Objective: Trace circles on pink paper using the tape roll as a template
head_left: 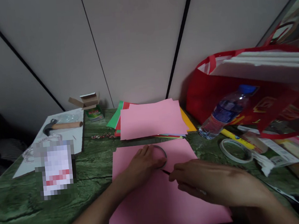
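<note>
A sheet of pink paper (157, 202) lies before me on top of other pink sheets. On its upper part, my left hand (144, 159) holds down a thin grey ring (165, 153), with pink showing inside it. The fingers partly cover the ring's left side. My right hand (192, 178) grips a slim dark pen (165, 172), whose tip meets the paper at the ring's lower right edge. Most of the pen is hidden by the fingers, so its exact kind is unclear.
Coloured paper (152, 120) is stacked behind. To the right are a water bottle (225, 110), red bag (200, 93), tape roll (222, 149), yellow marker (237, 138) and scissors (284, 192). A hammer (67, 125) on a white board (77, 142) and an opened box (94, 113) stand left.
</note>
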`<state>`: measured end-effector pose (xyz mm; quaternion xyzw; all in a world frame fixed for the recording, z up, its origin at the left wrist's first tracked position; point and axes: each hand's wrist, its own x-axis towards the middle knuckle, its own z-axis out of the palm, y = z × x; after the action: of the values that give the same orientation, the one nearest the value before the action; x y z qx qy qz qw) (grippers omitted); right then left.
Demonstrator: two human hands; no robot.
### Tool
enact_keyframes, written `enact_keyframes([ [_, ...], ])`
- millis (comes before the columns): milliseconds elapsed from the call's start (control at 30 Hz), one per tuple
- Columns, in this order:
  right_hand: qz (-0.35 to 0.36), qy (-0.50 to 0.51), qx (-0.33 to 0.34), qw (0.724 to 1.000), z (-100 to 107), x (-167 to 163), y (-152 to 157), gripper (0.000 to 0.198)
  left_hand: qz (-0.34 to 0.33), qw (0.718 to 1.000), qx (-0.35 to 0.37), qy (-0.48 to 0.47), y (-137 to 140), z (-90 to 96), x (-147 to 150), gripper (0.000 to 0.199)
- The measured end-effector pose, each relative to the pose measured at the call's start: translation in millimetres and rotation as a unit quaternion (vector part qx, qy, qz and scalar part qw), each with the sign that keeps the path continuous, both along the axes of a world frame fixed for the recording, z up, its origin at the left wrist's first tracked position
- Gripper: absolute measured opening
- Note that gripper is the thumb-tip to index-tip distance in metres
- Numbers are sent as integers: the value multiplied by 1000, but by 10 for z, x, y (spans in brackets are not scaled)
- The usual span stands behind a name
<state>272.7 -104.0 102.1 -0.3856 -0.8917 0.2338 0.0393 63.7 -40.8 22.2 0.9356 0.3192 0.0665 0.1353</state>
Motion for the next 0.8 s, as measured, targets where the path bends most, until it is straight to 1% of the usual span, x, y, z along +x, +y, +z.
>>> enact_keyframes([
  [67,-7,-16,-22,1000,1,41,25,24,0,1000,2,3,-4,5,-3,27],
  [133,-15,-18,-31,999,-14,87,50,25,-5,1000,8,-3,-8,8,-8,29],
  [400,-43,-14,4,999,-91,207,65,27,-6,1000,-3,-8,-8,31,-3,30],
  [600,-13,7,15,1000,-49,61,-36,25,-16,999,1,-29,12,44,-5,19],
  [700,-2,9,45,999,-76,-22,-80,23,-26,999,13,-30,41,88,10,16],
  [800,-7,14,79,997,-143,-65,-130,26,-34,999,19,7,83,153,39,17],
])
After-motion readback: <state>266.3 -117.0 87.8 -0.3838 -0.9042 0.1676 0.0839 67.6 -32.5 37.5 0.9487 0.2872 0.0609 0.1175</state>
